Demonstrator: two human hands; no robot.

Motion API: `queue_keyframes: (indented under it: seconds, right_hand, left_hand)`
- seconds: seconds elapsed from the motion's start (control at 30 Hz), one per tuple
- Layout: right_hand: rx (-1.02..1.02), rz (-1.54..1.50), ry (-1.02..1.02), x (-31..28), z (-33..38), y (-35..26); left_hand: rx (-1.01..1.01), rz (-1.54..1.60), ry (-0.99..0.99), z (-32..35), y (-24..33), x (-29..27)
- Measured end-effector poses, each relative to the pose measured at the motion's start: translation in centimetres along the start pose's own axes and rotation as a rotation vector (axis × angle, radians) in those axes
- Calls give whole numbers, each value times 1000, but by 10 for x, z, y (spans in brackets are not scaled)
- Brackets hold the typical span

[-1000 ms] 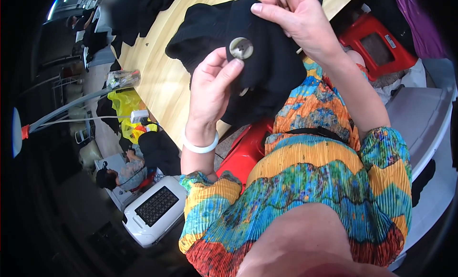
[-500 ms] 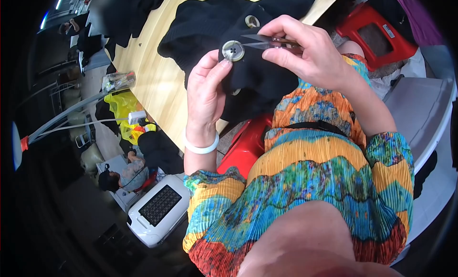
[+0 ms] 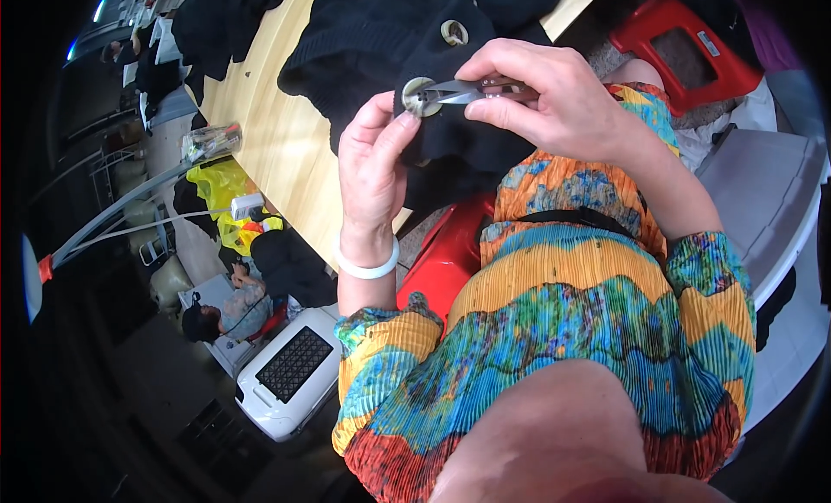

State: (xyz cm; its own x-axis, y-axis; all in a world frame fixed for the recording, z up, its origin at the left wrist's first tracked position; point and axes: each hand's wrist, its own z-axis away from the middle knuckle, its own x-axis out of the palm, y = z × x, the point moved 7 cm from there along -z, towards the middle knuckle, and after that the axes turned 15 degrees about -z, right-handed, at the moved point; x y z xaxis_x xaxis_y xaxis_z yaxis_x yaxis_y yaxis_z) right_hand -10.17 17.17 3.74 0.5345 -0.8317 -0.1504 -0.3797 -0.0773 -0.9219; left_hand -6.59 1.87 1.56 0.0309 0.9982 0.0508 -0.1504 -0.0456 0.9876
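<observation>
Black garment (image 3: 407,35) over wooden table (image 3: 268,131), possibly bunched.

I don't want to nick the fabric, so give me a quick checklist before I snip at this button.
1. Left hand pinches the black garment behind the button: ok.
2. Right hand grips the small snips: ok.
3. Snip tips sit at the button's edge: ok.
4. Blades on thread only, clear of fabric: cannot tell, too small.
5. Left thumb away from the tips: not ok, it sits right beside them.
6. Second button out of the way: ok.
</observation>
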Motion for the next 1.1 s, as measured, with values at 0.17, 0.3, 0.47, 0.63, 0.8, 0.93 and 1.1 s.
queue_keyframes:
  seconds: [0.17,0.3,0.47,0.63,0.8,0.93,1.1]
  right_hand:
    - [-3,4,-4,-1,-1,2]
    - [30,-71,-45,1,-3,4]
    - [-23,-110,22,1,-4,7]
    - [-24,-101,13,5,-4,9]
    - [19,-372,258,-11,-2,21]
    - [-28,-337,236,-10,-3,22]
    - [-40,-364,256,-8,-4,22]
  left_hand:
    - [10,-26,-3,0,0,1]
    - [-3,-35,-13,2,-2,1]
    - [-21,-37,-27,0,-6,2]
    - [-39,0,-35,0,-8,1]
    - [-75,111,-10,-3,-9,1]
    - [-62,96,-2,-1,-9,-2]
    - [-66,95,-23,-4,-10,-2]
